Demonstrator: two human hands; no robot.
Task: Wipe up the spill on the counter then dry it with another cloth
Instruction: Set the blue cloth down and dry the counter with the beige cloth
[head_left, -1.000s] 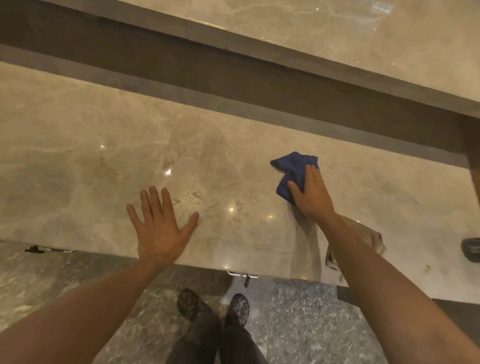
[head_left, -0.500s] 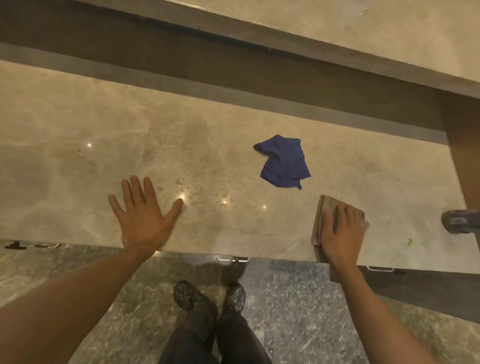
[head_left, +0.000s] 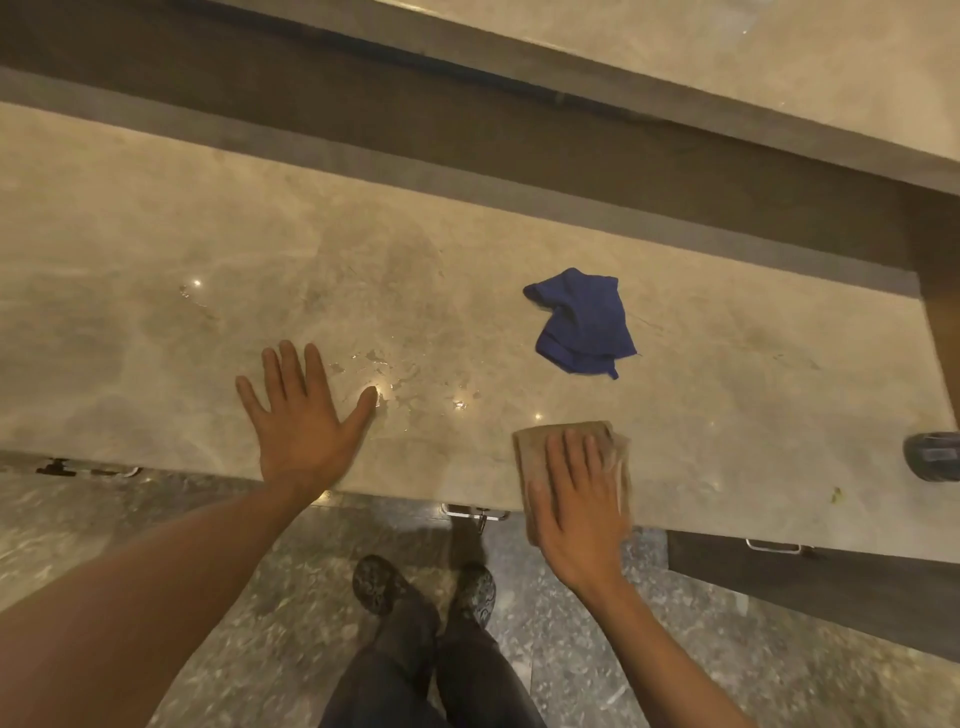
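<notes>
Tabletop (head_left: 156, 322): our left hand (head_left: 304, 421) splayed flat, grip empty, bracing. Right hand (head_left: 582, 499) flat atop tan cloth (head_left: 535, 452) at the near edge, apparently for drying. Blue cloth (head_left: 584, 322) discarded beyond; droplets (head_left: 400, 379) between the hands.

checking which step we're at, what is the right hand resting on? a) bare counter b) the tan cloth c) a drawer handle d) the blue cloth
b: the right hand lies flat on the tan cloth at the counter edge, while the blue cloth lies crumpled and untouched farther back.
</notes>
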